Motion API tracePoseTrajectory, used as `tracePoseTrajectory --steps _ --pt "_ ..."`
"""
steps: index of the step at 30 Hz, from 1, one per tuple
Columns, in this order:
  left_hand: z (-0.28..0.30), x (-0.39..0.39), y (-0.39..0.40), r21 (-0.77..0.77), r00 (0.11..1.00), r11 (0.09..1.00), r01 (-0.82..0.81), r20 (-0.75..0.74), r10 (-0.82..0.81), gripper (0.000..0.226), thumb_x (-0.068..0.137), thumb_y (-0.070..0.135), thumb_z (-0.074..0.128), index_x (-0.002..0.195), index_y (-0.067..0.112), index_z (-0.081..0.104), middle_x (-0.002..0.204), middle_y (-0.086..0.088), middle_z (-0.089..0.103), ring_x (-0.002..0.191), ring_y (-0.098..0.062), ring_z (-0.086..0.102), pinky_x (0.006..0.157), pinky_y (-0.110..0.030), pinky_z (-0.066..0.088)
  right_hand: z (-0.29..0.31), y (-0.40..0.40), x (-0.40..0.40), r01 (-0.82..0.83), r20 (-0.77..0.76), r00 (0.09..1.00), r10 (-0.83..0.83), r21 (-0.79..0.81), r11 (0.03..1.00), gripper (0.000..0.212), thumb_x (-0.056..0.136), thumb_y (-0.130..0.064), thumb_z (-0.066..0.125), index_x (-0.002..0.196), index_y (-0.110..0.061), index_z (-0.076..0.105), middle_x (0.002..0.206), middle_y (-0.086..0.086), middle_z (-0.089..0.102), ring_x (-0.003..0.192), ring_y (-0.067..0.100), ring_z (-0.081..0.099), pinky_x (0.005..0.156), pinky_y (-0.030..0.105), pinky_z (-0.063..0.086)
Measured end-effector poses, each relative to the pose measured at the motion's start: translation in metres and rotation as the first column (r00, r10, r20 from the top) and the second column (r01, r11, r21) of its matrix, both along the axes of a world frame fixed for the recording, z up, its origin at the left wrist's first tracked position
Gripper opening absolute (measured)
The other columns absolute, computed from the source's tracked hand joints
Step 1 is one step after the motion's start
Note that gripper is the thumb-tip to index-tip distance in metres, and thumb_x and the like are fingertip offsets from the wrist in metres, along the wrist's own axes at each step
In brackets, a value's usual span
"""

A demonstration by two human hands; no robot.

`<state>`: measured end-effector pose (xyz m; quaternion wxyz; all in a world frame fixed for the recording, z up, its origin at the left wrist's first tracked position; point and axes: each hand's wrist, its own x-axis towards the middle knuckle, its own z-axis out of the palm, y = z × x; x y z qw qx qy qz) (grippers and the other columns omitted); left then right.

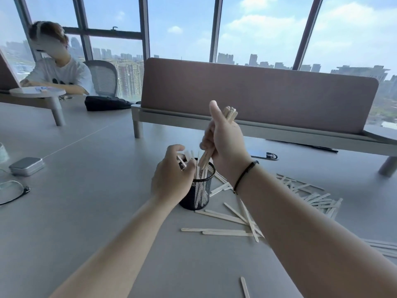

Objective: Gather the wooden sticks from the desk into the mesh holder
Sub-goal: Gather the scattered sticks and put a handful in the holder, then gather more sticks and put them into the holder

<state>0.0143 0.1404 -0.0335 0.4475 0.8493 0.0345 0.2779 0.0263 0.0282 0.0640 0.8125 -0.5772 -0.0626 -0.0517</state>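
Head view: the right hand (pixel 225 145) grips a bundle of sticks (pixel 229 114), lower ends dipping into the black mesh holder (pixel 200 190) on the grey table (pixel 86 190). The left hand (pixel 174 175) curls against the holder's rim, fingers among sticks standing inside. Loose sticks (pixel 227 222) lie scattered right of the holder, partly hidden under the right forearm. Nearby: a tin (pixel 26 166), glasses (pixel 12 191), a phone (pixel 265 155), a divider (pixel 257 97), a seated person (pixel 60 72).
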Motion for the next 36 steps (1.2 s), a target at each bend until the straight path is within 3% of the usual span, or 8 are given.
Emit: tracePoseTrajectory --steps 6,12,15,17,21,24,28,36 --pt "-0.002 -0.004 0.000 -0.049 0.989 0.996 0.070 0.136 -0.062 0.029 0.095 0.038 0.061 0.120 0.024 0.056 0.117 0.009 0.067 0.083 -0.009 0.065 0.077 -0.034 0.052 -0.029 0.020 0.020 -0.020 -0.037 0.999 0.013 -0.195 0.981 0.036 0.091 -0.027 0.066 0.063 -0.012 0.049 0.049 0.004 0.047 0.044 0.019 0.044 0.056 0.033 0.042" --pt "-0.003 -0.004 0.005 -0.081 0.960 0.994 0.068 0.278 -0.043 0.037 0.094 0.042 0.045 0.119 0.018 0.059 0.121 0.004 0.062 0.111 -0.017 0.058 0.092 -0.031 0.046 -0.033 0.003 0.023 0.099 0.163 0.986 -0.028 -0.448 0.889 0.009 0.092 -0.025 0.068 0.087 -0.018 0.070 0.076 -0.001 0.076 0.068 0.009 0.068 0.069 0.029 0.056" --pt "0.001 -0.012 0.004 0.063 0.883 0.998 0.000 0.468 -0.030 0.030 0.097 0.030 0.048 0.112 0.008 0.062 0.115 -0.004 0.062 0.111 -0.024 0.056 0.097 -0.033 0.042 -0.046 -0.017 0.018 0.073 0.242 0.964 0.107 -0.633 0.771 0.007 0.092 -0.024 0.068 0.097 -0.028 0.069 0.092 -0.010 0.075 0.074 -0.005 0.065 0.075 0.026 0.052" --pt "0.003 -0.019 -0.002 0.183 0.823 0.981 -0.062 0.565 -0.053 0.020 0.097 0.020 0.055 0.108 0.006 0.063 0.112 -0.009 0.061 0.108 -0.028 0.057 0.096 -0.039 0.044 -0.056 -0.032 0.013 0.118 0.304 0.940 0.155 -0.715 0.689 0.017 0.093 -0.026 0.066 0.109 -0.031 0.067 0.109 -0.014 0.072 0.103 -0.004 0.065 0.095 0.027 0.049" --pt "0.007 -0.040 -0.027 0.398 0.756 0.917 -0.003 0.601 -0.259 0.017 0.095 0.019 0.057 0.099 0.005 0.067 0.097 -0.009 0.063 0.092 -0.031 0.061 0.084 -0.043 0.046 -0.064 -0.065 -0.008 0.291 0.449 0.893 0.021 -0.613 0.735 0.020 0.094 -0.028 0.065 0.114 -0.028 0.065 0.116 -0.010 0.070 0.113 0.002 0.063 0.099 0.025 0.047" --pt "0.000 -0.053 -0.046 0.537 0.714 0.818 0.205 0.490 -0.501 0.014 0.093 0.018 0.063 0.084 0.009 0.068 0.076 0.002 0.062 0.069 -0.020 0.060 0.066 -0.033 0.048 -0.077 -0.091 -0.031 0.318 0.427 0.904 -0.034 -0.616 0.721 0.004 0.091 -0.023 0.067 0.092 -0.025 0.065 0.080 0.002 0.071 0.075 0.010 0.066 0.071 0.033 0.052" --pt "-0.020 -0.057 -0.058 0.628 0.751 0.654 0.422 0.162 -0.640 0.019 0.088 0.035 0.062 0.075 0.023 0.058 0.064 0.010 0.049 0.054 -0.014 0.044 0.050 -0.032 0.046 -0.107 -0.131 -0.072 0.095 0.175 0.975 0.138 -0.885 0.456 0.020 0.090 -0.021 0.065 0.071 -0.020 0.060 0.047 -0.012 0.052 0.042 0.006 0.038 0.046 0.025 0.032" --pt "-0.049 -0.031 -0.085 0.545 0.788 0.612 0.574 -0.161 -0.595 0.033 0.096 0.047 0.038 0.107 0.024 0.059 0.106 0.009 0.060 0.108 -0.013 0.052 0.095 -0.043 0.044 -0.111 -0.132 -0.119 -0.091 -0.010 0.938 0.348 -0.972 0.218 0.048 0.068 -0.045 0.086 0.051 -0.021 0.049 0.044 -0.013 0.048 0.046 0.005 0.043 0.045 0.019 0.030"
